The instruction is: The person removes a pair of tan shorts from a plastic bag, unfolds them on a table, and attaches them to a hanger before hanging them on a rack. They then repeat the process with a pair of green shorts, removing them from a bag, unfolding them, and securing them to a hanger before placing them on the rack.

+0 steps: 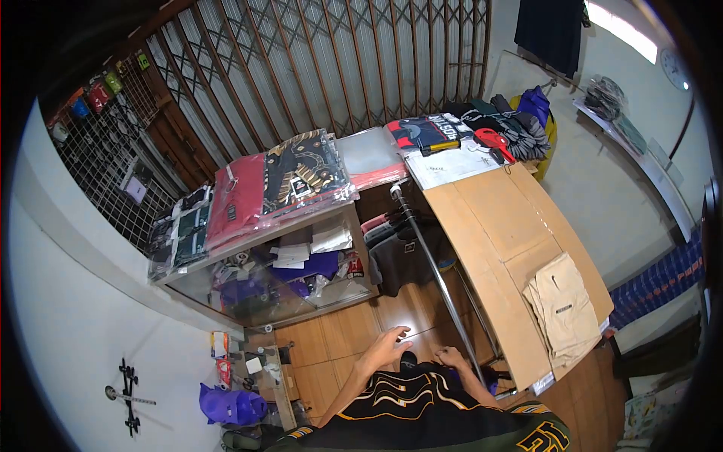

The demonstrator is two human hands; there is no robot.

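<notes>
My left hand (390,343) reaches forward over the wooden floor (343,343) with its fingers spread and nothing in it. My right hand (450,355) is curled low beside the metal clothes rail (431,260). It sits at the upper edge of a black jersey with gold stripes (422,393). Whether it grips the cloth is unclear. Folded beige trousers (565,310) lie on the cardboard-covered table (497,218) to the right of my hands.
A glass display counter (301,290) holds packaged shirts (301,173) on top and more goods inside. Dark clothes hang from the rail. Folded garments and a red object (493,139) lie at the table's far end. A folding metal gate (339,60) closes the back. A purple bag (230,403) sits lower left.
</notes>
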